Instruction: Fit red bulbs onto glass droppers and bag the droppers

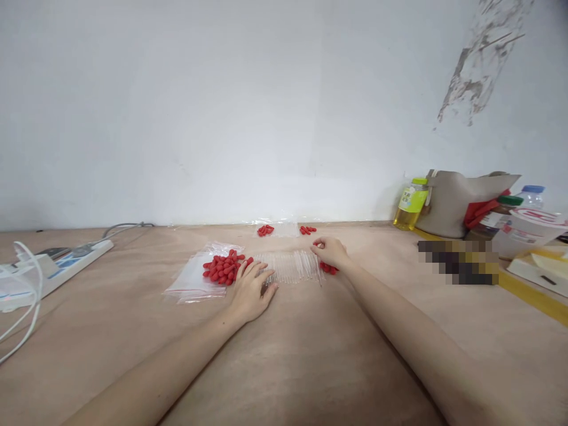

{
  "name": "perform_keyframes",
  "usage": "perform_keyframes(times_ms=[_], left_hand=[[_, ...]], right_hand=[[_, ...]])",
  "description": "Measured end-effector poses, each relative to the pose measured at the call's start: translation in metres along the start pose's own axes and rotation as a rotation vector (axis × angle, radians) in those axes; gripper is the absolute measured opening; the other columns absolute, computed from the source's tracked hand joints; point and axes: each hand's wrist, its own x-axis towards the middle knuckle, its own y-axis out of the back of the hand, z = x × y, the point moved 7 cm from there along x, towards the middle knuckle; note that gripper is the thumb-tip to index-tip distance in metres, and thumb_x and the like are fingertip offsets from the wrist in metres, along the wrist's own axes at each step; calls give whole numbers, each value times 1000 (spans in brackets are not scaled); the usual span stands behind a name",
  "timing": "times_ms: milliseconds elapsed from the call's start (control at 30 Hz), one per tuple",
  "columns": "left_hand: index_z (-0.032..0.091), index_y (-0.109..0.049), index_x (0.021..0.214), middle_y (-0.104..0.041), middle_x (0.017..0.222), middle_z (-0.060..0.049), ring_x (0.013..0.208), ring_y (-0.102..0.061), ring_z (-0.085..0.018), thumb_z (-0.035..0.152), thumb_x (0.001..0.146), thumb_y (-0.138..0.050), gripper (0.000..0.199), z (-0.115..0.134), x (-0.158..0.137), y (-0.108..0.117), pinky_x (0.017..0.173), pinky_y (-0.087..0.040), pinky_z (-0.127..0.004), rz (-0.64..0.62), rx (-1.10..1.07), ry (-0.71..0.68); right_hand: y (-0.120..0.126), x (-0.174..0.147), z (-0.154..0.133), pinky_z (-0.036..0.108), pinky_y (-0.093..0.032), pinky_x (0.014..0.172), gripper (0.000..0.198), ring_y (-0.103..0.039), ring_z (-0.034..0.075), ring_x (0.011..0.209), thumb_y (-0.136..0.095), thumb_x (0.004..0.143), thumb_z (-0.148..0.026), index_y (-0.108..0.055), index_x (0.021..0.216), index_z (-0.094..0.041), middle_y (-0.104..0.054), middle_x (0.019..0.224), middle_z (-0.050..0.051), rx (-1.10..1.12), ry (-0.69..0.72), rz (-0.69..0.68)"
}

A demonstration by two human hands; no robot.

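Note:
A row of clear thin tubes [288,267], like dropper pipes, lies side by side on the table between my hands. My left hand [252,291] rests at the row's left end, fingers spread, its fingertips close to a heap of red rubber bulbs [220,268]. That heap sits on clear zip bags [189,281]. At the right end, my right hand [332,251] is closed in a pinch on what looks like a small red bulb, mostly hidden by the fingers. More red bulbs [328,268] lie just below that hand, partly covered by it.
Near the wall lies a clear bag [284,229] with red bulbs [265,230] at its left and others [307,230] at its right. A power strip [82,269] with cables is at left. A yellow-capped bottle [410,204], a grey bag [452,204] and a tub [528,234] stand at right.

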Motion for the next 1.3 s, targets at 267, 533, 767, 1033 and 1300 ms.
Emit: perform_keyframes(times_ms=[267, 533, 767, 1033, 1300], left_hand=[[22, -60, 100, -59, 107, -6, 108, -46, -24, 30, 80, -50, 24, -1, 0, -4, 100, -20, -51, -52, -24, 22], [22, -57, 102, -55, 107, -7, 103, -46, -24, 32, 80, -49, 26, 1, 1, 2, 91, -31, -45, -15, -3, 38], [17, -57, 86, -53, 93, -8, 94, -45, -25, 37, 79, -47, 23, -7, 24, 6, 81, -35, -40, 33, 141, 146], [17, -63, 74, -52, 95, -11, 95, -44, -28, 36, 70, -52, 22, -23, 52, -19, 81, -31, -42, -40, 254, 323], [13, -66, 67, -53, 89, -16, 95, -43, -33, 32, 69, -50, 25, -22, 59, -28, 80, -29, -45, -85, 252, 375]], right_hand=[[-2, -5, -4, 38, -31, 79, 25, -57, 22, 82, -53, 71, -36, -62, 88, -20, -65, 76, 5, -136, 21, 16], [32, -30, 37, 25, -37, 60, 18, -57, 15, 69, -54, 69, -36, -59, 71, -19, -63, 74, 3, -41, 40, 109], [24, -37, 45, 24, -38, 55, 19, -57, 15, 64, -55, 68, -37, -58, 66, -18, -63, 67, 3, 47, 20, 49], [25, -40, 35, 24, -38, 59, 14, -54, 14, 66, -55, 68, -30, -59, 65, -17, -60, 71, 3, -56, 107, 103], [24, -39, 36, 25, -37, 59, 17, -53, 14, 64, -51, 70, -30, -58, 62, -17, -60, 71, 4, -94, 100, 131]])
